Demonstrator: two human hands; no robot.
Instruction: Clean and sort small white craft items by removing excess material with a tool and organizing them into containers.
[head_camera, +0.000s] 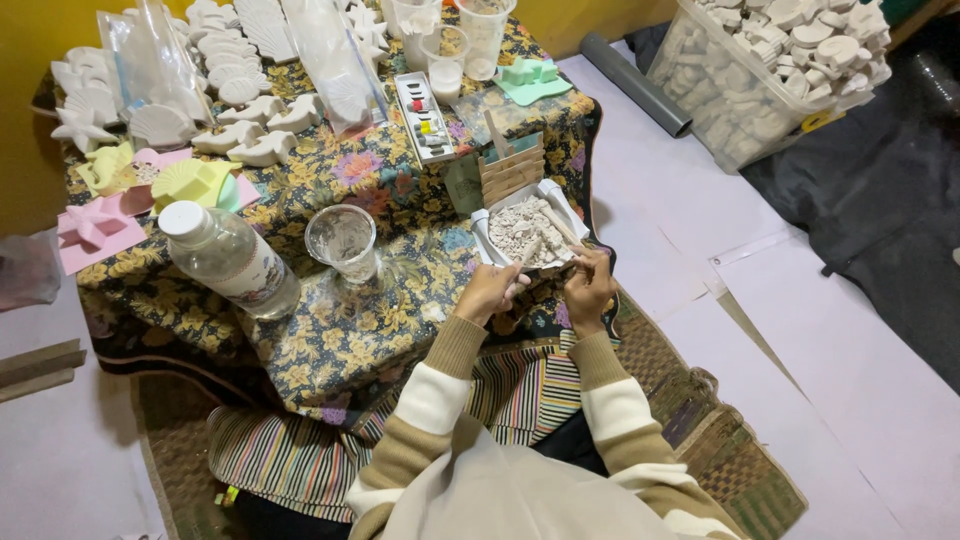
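Plaster crumbs fill the white tray (484, 232) at my desk (330, 330) edge, where both hands, left hand (487, 292) and right hand (587, 288), pinch thin sticks (560, 228) mid-stir, lumps remaining.

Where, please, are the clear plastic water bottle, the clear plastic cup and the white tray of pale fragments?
Clear plastic water bottle (235, 262): head view, middle of its body.
Clear plastic cup (343, 243): head view, its side wall.
White tray of pale fragments (480, 226): head view, left rim.
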